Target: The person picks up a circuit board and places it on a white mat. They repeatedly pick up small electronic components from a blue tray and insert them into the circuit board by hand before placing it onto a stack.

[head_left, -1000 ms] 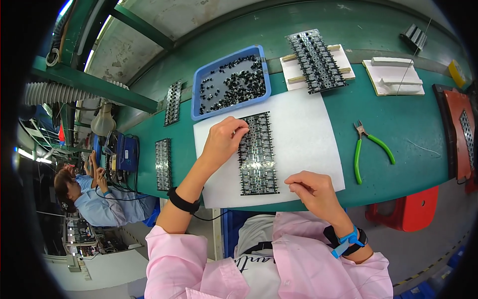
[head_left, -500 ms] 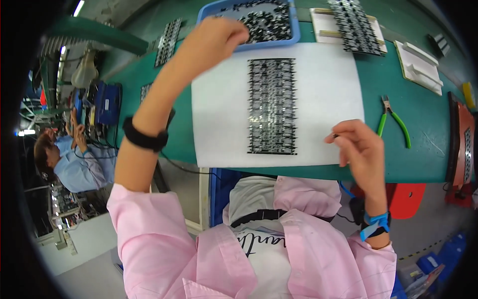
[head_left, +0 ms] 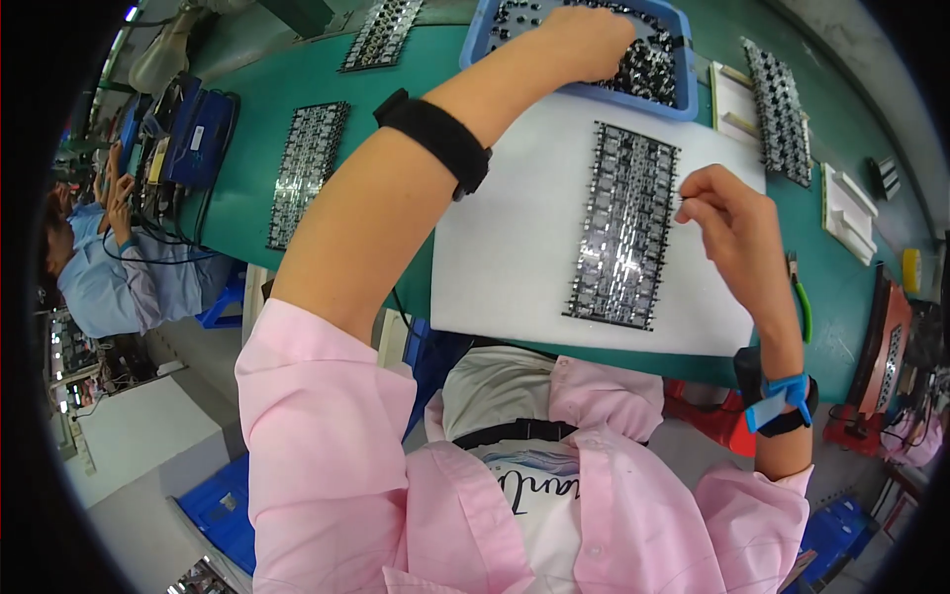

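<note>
The circuit-board panel [head_left: 625, 226], a long dark strip studded with small black parts, lies lengthwise on a white foam sheet [head_left: 515, 257] spread over the green counter [head_left: 287, 89], straight ahead of the person. The right hand [head_left: 737, 233] hovers at the panel's right edge, fingers curled and pinched narrowly together; a thin dark piece seems to stick out of the pinch, too small to make out. A blue strap circles that wrist.

The left hand [head_left: 584, 40] reaches far forward into the blue tray [head_left: 683, 94], which sits touching the sheet's far edge and holds loose black components. Its fingers are bent down among them, and whether they grip anything cannot be told. A black band wraps the left forearm.

Left of the sheet another panel [head_left: 309, 173] rests flat, a further one [head_left: 381, 35] beyond it. To the right stand a white block [head_left: 734, 104] with a panel [head_left: 779, 94] across it, a white holder [head_left: 848, 210], and green-handled cutters [head_left: 800, 297] just beside the sheet's right border. Bare green counter remains between the sheet and the left panel. At far left a person in a blue top [head_left: 119, 287] sits at a neighbouring station beside a blue box [head_left: 198, 134].
</note>
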Motion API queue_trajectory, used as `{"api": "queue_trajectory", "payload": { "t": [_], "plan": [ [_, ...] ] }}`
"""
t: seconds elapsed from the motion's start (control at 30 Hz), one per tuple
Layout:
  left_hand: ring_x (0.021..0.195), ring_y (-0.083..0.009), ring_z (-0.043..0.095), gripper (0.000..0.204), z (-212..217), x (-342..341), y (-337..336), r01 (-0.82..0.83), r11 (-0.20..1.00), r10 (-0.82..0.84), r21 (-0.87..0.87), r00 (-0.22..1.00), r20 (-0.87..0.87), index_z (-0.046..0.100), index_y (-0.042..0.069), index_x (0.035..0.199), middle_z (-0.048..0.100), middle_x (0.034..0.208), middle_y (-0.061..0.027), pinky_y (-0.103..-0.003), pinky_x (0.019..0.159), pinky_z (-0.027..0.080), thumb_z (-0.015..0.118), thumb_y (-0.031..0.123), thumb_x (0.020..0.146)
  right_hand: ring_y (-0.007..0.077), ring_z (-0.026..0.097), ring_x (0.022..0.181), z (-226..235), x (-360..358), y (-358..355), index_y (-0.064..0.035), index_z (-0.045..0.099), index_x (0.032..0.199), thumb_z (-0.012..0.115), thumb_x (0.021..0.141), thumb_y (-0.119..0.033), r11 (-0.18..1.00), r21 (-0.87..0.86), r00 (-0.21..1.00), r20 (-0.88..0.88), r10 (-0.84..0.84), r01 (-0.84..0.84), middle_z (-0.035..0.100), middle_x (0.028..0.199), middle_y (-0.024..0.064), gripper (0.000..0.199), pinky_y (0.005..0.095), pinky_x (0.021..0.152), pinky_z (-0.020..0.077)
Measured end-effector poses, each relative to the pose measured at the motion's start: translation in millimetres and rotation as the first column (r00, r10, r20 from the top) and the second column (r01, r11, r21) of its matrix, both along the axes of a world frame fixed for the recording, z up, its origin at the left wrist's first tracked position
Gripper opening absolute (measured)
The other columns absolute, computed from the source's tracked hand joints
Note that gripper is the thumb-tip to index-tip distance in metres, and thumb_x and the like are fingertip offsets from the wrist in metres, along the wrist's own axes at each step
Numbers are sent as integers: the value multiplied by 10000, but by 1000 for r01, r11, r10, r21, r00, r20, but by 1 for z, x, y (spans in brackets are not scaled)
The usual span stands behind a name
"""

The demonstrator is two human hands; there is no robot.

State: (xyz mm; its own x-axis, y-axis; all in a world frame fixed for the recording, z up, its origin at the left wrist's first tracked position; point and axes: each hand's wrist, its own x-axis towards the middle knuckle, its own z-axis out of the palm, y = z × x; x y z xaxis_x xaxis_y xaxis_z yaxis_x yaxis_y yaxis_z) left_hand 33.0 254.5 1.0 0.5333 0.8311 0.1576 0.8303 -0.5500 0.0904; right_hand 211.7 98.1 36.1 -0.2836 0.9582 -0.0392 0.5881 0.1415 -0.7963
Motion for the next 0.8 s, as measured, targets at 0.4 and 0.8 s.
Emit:
{"api": "queue_trajectory", "payload": {
  "t": [0.4,0.8],
  "plan": [
    [667,-280,571,109,12,-7,-10,39,993,-16,-112,980,196,530,48,701,584,660,-99,-373,580,435,592,137,695,62,451,606,-32,-3,22,9,545,776,561,700,67,997,61,999,-27,-37,38,522,673,21,97,190,548,375],
    [684,-290,561,53,20,-3,-21,68,997,-55,-36,955,292,526,44,718,577,677,-99,-384,581,432,534,50,666,77,459,590,-27,-18,35,12,540,760,565,684,67,988,153,996,90,17,-31,521,663,25,98,202,540,380]
  ]
}}
